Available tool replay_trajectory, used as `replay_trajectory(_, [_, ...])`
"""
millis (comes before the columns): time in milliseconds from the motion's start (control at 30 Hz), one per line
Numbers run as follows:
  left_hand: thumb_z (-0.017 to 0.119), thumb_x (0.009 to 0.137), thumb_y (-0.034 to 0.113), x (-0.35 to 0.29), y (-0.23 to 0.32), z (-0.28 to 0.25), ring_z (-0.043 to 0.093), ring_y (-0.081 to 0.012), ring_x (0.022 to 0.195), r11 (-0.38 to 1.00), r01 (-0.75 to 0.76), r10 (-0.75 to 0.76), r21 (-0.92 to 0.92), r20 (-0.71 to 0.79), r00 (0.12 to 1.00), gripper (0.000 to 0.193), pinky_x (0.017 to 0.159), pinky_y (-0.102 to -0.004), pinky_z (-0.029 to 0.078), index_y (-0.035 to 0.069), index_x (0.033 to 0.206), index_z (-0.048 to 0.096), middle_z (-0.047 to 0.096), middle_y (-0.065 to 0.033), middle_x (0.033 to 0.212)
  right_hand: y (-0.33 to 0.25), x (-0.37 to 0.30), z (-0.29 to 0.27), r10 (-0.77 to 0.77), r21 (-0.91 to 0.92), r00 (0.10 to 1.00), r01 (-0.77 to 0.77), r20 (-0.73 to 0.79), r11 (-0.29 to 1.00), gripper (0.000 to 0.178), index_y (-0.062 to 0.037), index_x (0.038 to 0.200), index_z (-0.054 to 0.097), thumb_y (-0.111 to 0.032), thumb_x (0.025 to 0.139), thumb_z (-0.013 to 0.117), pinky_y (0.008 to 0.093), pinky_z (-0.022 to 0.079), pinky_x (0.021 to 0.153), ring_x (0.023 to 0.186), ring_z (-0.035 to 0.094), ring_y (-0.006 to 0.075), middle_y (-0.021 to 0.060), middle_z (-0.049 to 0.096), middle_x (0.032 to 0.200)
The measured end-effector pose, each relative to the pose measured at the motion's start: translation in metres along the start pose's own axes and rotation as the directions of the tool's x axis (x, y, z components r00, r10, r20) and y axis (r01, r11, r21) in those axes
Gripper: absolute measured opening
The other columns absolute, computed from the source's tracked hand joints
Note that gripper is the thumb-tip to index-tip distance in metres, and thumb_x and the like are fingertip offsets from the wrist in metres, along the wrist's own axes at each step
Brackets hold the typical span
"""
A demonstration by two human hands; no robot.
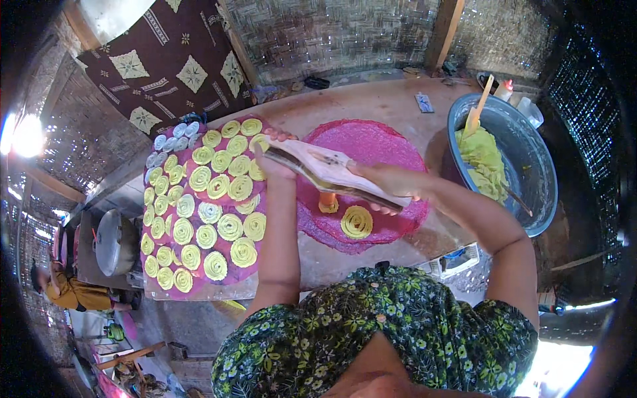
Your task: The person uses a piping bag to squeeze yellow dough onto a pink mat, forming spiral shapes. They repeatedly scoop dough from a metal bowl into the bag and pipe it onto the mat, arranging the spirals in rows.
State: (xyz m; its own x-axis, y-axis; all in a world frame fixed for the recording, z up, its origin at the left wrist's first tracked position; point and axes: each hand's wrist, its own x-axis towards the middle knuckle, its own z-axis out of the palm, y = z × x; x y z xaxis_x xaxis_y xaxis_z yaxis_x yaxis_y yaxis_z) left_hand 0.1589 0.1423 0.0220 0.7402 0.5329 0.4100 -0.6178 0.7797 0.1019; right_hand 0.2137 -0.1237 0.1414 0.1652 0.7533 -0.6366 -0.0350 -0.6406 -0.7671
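With both hands I hold a long wooden hand press (317, 161), two pale boards lying close together, slanting above a round pink net-like mat (391, 142). My left hand (277, 158) is wrapped round its left end, and my right hand (388, 180) grips the right end. Below the press shows an orange cylinder (328, 198), with yellow-green dough at its lower end just over the mat. To its right lies a finished dough spiral (357, 222). Many similar yellow-green spirals (229, 227) sit in rows on a pink sheet to my left; some paler bluish ones (174, 140) lie at the far corner.
At the right stands a grey basin (534, 199) with a lump of yellow-green dough (481, 156) and a wooden spatula (479, 109). A small blue packet (424, 103) lies on the table (371, 99). A large metal pot (114, 242) and another person (83, 292) are at far left.
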Motion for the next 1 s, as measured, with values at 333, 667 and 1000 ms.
replay_trajectory(333, [0.043, 0.086, 0.039, 0.001, 0.001, 0.024, 0.047, -0.0157, 0.069, 0.997, 0.068, -0.071, -0.042, -0.070, 0.995, 0.028, 0.072, -0.0348, 0.041, 0.012, 0.085, 0.047, 0.046, -0.0002, 0.073, 0.009, -0.006, 0.005, -0.081, -0.042, 0.988, 0.076, -0.134, 0.996, 0.065, -0.0034, 0.076, 0.061, -0.064, 0.087, 0.039, 0.0281, 0.041, 0.035, 0.041, 0.051, 0.0142, 0.0054, 0.051, 0.053])
replay_trajectory(667, [0.028, 0.089, 0.060, 0.042, -0.050, 0.048, 0.046, -0.0175, 0.064, 0.972, 0.217, -0.221, -0.092, -0.039, 0.974, 0.052, 0.069, -0.0348, 0.040, 0.013, 0.083, 0.050, 0.047, -0.0011, 0.069, 0.029, -0.019, -0.018, -0.178, -0.032, 0.912, 0.179, -0.370, 0.983, 0.056, -0.0040, 0.090, 0.056, -0.058, 0.089, 0.042, 0.0263, 0.036, 0.033, 0.039, 0.048, 0.0124, 0.0041, 0.051, 0.054])
replay_trajectory(1000, [0.016, 0.093, 0.059, -0.053, -0.040, 0.099, 0.045, -0.0241, 0.115, -0.091, 0.489, -0.194, 0.867, -0.497, 0.846, 0.074, 0.104, -0.0364, 0.025, 0.001, 0.104, 0.060, 0.051, -0.0096, 0.125, 0.056, -0.014, -0.025, -0.291, 0.164, 0.887, 0.367, -0.357, 0.916, 0.054, -0.0030, 0.091, 0.057, -0.055, 0.091, 0.041, 0.0259, 0.038, 0.034, 0.041, 0.049, 0.0118, 0.0042, 0.051, 0.055])
